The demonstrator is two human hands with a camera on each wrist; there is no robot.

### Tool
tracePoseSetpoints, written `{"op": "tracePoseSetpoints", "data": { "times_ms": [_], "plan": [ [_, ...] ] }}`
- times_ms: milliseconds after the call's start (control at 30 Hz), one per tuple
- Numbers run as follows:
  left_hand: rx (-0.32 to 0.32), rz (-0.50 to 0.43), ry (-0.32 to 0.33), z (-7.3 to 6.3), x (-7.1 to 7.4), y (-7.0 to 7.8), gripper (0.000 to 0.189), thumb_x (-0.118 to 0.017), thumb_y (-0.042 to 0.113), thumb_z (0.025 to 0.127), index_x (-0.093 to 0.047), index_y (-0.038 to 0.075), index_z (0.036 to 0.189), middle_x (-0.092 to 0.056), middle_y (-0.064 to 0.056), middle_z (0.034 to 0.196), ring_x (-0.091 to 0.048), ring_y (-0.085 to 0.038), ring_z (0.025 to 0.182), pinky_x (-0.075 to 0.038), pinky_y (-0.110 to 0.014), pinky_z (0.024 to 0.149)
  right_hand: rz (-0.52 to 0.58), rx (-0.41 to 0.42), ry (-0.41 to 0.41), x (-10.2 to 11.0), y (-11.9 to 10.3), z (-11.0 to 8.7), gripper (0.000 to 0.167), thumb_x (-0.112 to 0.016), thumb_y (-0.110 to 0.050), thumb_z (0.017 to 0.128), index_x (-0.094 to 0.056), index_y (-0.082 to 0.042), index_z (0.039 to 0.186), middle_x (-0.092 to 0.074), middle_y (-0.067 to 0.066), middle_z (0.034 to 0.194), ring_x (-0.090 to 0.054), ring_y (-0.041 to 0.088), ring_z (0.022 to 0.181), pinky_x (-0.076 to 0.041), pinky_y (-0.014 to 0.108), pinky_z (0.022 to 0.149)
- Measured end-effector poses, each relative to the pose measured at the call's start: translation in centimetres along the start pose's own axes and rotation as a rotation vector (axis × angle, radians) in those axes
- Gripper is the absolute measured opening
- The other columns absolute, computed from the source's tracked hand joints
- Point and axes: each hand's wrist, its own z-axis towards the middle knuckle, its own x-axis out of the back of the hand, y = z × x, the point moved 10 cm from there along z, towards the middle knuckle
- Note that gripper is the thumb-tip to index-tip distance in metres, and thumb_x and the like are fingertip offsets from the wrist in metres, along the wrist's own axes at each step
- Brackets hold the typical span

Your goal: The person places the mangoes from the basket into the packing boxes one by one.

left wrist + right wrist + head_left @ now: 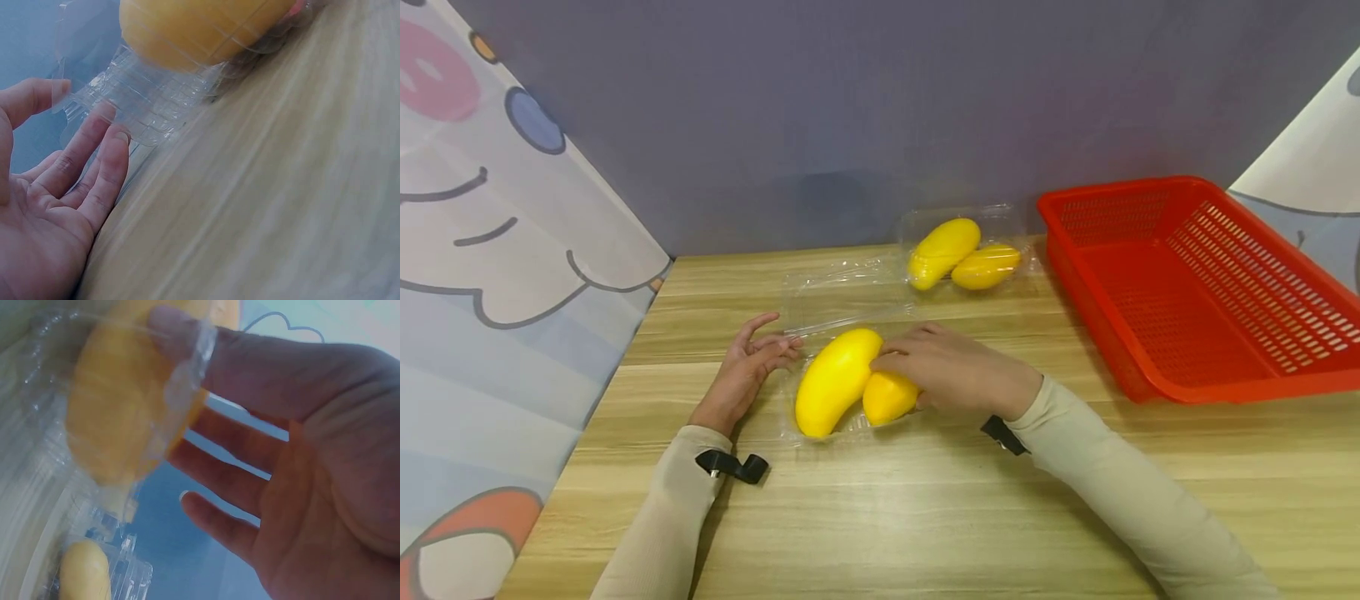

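Note:
A clear plastic clamshell box (850,433) lies on the table with its lid (850,296) folded back. Inside it sit two yellow mangoes: a long one (837,379) on the left and a second mango (889,398) on the right. My right hand (966,371) grips that right mango from above; the right wrist view shows the thumb against the mango (115,400), behind the box's clear wall. At the box's left edge is my left hand (748,375), its fingers (106,165) loosely extended and touching the clear plastic (147,106).
Behind, against the grey-blue partition (850,108), another clear box (1007,217) holds two yellow mangoes (945,250). On the right stands a red perforated plastic basket (1101,325). A printed cartoon sheet (490,375) borders the wooden table (865,533) on the left.

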Motion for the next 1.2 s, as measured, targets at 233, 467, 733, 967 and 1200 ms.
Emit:
{"op": "tracePoseSetpoints", "data": {
  "times_ms": [233,467,733,967,1200],
  "plan": [
    [0.006,0.012,0.005,-0.1,0.1,-0.1,0.057,-0.053,0.003,0.101,-0.026,0.006,0.15,-0.076,0.002,0.105,-0.071,-0.013,0.093,-0.059,-0.025,0.083,0.052,0.023,0.0,0.1,0.2,-0.1,0.055,-0.08,-0.014,0.082,-0.063,-0.023,0.134,-0.065,-0.001,0.131,-0.057,0.022,0.126,-0.039,0.046,0.113],
    [0.013,0.017,0.01,-0.1,0.3,-0.2,0.062,-0.053,0.003,0.101,-0.019,0.004,0.153,-0.075,0.001,0.106,-0.071,-0.013,0.093,-0.059,-0.025,0.083,0.079,0.006,0.001,0.2,0.7,-0.2,0.051,-0.077,-0.024,0.087,-0.062,-0.022,0.135,-0.064,0.001,0.132,-0.058,0.023,0.124,-0.042,0.046,0.11],
    [0.009,0.013,0.009,0.0,0.3,-0.3,0.062,-0.053,0.004,0.101,-0.018,0.002,0.153,-0.074,0.001,0.106,-0.071,-0.012,0.093,-0.059,-0.025,0.083,0.217,-0.322,0.205,1.6,7.1,-0.6,0.034,-0.063,-0.029,0.097,-0.065,-0.018,0.129,-0.066,0.005,0.131,-0.064,0.026,0.118,-0.055,0.048,0.094],
    [0.026,0.008,0.03,0.0,0.4,-0.6,0.061,-0.054,0.007,0.102,-0.02,0.003,0.153,-0.073,0.001,0.105,-0.071,-0.012,0.089,-0.059,-0.023,0.082,0.305,-0.492,0.177,-0.6,10.8,-0.8,0.037,-0.057,-0.026,0.1,-0.062,-0.011,0.133,-0.07,0.008,0.123,-0.067,0.026,0.107,-0.055,0.048,0.088],
    [0.037,-0.04,0.063,0.1,0.8,-0.6,0.066,-0.054,0.003,0.1,-0.016,0.002,0.154,-0.074,0.001,0.102,-0.072,-0.013,0.087,-0.06,-0.023,0.079,0.352,-0.46,0.197,-1.1,10.8,-0.1,0.038,-0.055,-0.023,0.101,-0.06,-0.007,0.135,-0.07,0.011,0.123,-0.067,0.026,0.107,-0.055,0.046,0.093]
  ]
}}
